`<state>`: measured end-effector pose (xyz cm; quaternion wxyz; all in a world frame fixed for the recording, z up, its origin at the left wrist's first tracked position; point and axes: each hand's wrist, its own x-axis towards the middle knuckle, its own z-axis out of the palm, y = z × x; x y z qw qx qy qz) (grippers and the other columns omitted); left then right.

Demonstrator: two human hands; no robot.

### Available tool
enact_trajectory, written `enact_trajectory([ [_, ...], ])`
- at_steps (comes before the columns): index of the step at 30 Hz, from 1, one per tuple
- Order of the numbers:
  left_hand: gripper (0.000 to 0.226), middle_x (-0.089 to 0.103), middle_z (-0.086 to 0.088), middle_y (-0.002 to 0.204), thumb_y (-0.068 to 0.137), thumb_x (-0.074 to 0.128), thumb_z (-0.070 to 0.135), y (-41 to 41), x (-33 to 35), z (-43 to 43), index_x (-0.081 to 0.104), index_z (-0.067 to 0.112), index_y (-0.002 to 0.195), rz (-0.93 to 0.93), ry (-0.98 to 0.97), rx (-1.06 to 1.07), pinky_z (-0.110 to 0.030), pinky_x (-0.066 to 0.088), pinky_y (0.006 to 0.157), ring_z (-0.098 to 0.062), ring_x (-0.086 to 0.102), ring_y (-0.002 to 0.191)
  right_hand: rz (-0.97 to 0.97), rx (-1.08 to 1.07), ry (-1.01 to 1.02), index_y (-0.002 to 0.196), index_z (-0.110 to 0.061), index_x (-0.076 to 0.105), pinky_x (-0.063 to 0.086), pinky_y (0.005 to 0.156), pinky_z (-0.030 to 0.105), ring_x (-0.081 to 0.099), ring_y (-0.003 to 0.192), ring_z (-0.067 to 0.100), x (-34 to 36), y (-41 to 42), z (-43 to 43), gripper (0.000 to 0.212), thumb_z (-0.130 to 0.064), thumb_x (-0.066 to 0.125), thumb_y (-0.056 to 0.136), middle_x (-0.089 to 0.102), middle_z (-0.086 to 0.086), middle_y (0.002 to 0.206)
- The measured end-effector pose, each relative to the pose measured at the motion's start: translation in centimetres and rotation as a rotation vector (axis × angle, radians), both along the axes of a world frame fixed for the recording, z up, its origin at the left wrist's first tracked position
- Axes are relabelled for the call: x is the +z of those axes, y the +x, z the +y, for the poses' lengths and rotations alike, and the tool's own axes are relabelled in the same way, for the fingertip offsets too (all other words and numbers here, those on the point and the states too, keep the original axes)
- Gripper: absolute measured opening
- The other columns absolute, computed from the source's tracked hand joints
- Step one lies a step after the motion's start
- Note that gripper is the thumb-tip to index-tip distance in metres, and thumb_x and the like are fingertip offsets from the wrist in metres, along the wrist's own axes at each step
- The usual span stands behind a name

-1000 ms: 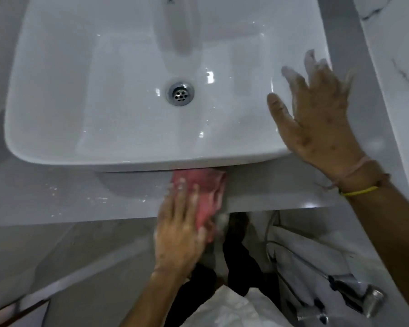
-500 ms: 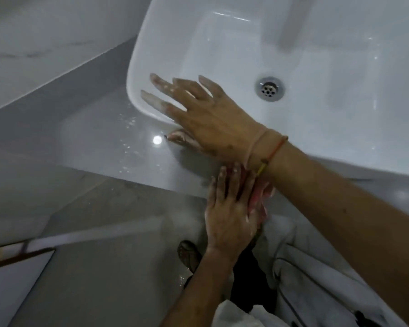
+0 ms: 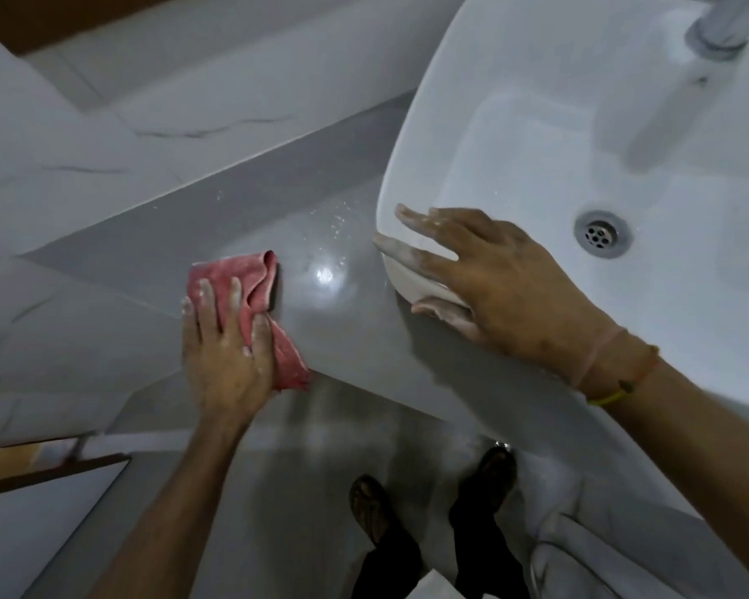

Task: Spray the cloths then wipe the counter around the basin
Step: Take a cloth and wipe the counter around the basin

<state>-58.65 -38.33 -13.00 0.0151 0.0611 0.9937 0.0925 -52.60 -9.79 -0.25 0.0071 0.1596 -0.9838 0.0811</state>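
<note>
A grey worktop runs along a marble-veined wall, with a white basin sitting on top of it at the right and the floor visible below its front edge. Water droplets and a bright glare spot lie on the worktop between the basin's left rim and the cloth.

The left hand lies flat on the red cloth, fingers spread and pressing it down onto the worktop rather than pinching it; the cloth is bunched, part of it trailing off toward the front edge. The right hand rests open on the basin's near-left corner, fingers splayed over the rim, the thumb under the lip, holding nothing that shows.

The relation that matters: the wet, unwiped strip lies to the right of the cloth, toward the basin, and also beyond it toward the wall. The cloth sits apart from the basin's edge, with the droplets between. The left hand is the one placed for the stroke; I judge the next pass should sweep right, up against the basin's base, following its curved side. The right hand seems only to brace.
</note>
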Motion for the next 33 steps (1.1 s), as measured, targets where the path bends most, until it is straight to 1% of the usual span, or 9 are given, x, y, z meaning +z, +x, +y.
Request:
enact_trajectory([
  [6,0.063,0.019,-0.024,0.158,0.095,0.018,0.043,-8.1,0.1,-2.6,0.025,0.013,0.150,-0.022,-0.131,0.027,-0.048,0.010,0.122,-0.040,0.015,0.146,0.034,-0.008,-0.013,0.143,-0.024,0.039,0.050,0.089,0.046,0.051,0.124,0.035,-0.1,0.1,0.0,0.065,-0.034,0.066,0.085,0.049,0.010,0.144],
  [9,0.057,0.022,-0.028,0.155,0.099,0.027,0.039,-11.8,0.3,-1.2,0.026,0.011,0.149,0.023,-0.064,0.063,-0.051,0.013,0.120,-0.044,0.020,0.144,0.047,-0.013,-0.007,0.142,-0.024,0.042,0.051,0.085,0.044,0.055,0.120,0.035,-0.3,0.0,0.0,0.064,-0.035,0.067,0.084,0.055,0.009,0.140],
  [12,0.057,0.023,-0.026,0.156,0.099,0.025,0.043,-14.4,0.6,2.1,0.027,0.015,0.149,-0.022,-0.004,0.161,-0.050,0.013,0.120,-0.045,0.021,0.142,0.069,-0.013,0.001,0.141,-0.024,0.043,0.053,0.081,0.043,0.058,0.115,0.035,-0.3,0.0,0.0,0.063,-0.035,0.065,0.084,0.059,0.009,0.135],
  [15,0.061,0.028,-0.024,0.154,0.095,0.017,0.041,-12.8,0.9,4.6,0.029,0.013,0.148,-0.024,-0.045,-0.074,-0.049,0.016,0.119,-0.039,0.024,0.143,0.067,-0.009,0.001,0.141,-0.024,0.042,0.054,0.078,0.043,0.059,0.113,0.035,-0.3,-0.1,0.0,0.063,-0.036,0.065,0.084,0.061,0.009,0.132],
  [18,0.062,0.022,-0.014,0.159,0.095,0.011,0.049,-8.3,0.6,4.0,0.016,0.024,0.152,-0.080,-0.077,-0.338,-0.050,0.020,0.119,-0.035,0.019,0.147,0.077,-0.010,-0.014,0.141,-0.024,0.042,0.056,0.074,0.042,0.061,0.109,0.034,-0.3,0.0,0.0,0.064,-0.035,0.066,0.083,0.064,0.008,0.128],
  [20,0.062,0.023,-0.016,0.159,0.095,0.015,0.052,-7.6,0.6,1.8,0.018,0.026,0.151,-0.104,-0.049,-0.291,-0.052,0.024,0.117,-0.039,0.023,0.145,0.083,-0.010,-0.021,0.141,-0.024,0.040,0.056,0.072,0.041,0.062,0.108,0.034,-0.4,0.0,0.0,0.065,-0.036,0.066,0.082,0.064,0.008,0.126],
  [23,0.063,0.027,-0.026,0.155,0.095,0.020,0.047,-10.4,0.5,0.3,0.031,0.014,0.148,-0.014,-0.065,-0.143,-0.053,0.024,0.117,-0.045,0.028,0.141,0.081,-0.015,-0.010,0.140,-0.024,0.039,0.055,0.071,0.040,0.062,0.107,0.034,-0.4,0.0,0.1,0.065,-0.036,0.066,0.082,0.065,0.009,0.126],
  [28,0.053,0.027,-0.027,0.154,0.098,0.032,0.030,-13.9,0.9,7.0,0.028,0.011,0.148,-0.007,-0.009,0.020,-0.054,0.019,0.117,-0.048,0.026,0.139,0.080,-0.016,0.015,0.140,-0.025,0.043,0.053,0.072,0.037,0.061,0.107,0.031,-0.5,0.0,0.1,0.061,-0.038,0.063,0.085,0.064,0.006,0.127],
  [33,0.059,0.021,-0.011,0.160,0.098,0.030,0.041,-9.0,0.4,14.6,0.018,0.019,0.151,-0.046,-0.079,-0.438,-0.047,0.013,0.120,-0.032,0.012,0.148,0.110,-0.008,-0.015,0.139,-0.027,0.034,0.054,0.066,0.040,0.061,0.103,0.033,-0.7,0.1,0.0,0.065,-0.036,0.067,0.083,0.066,0.007,0.122],
])
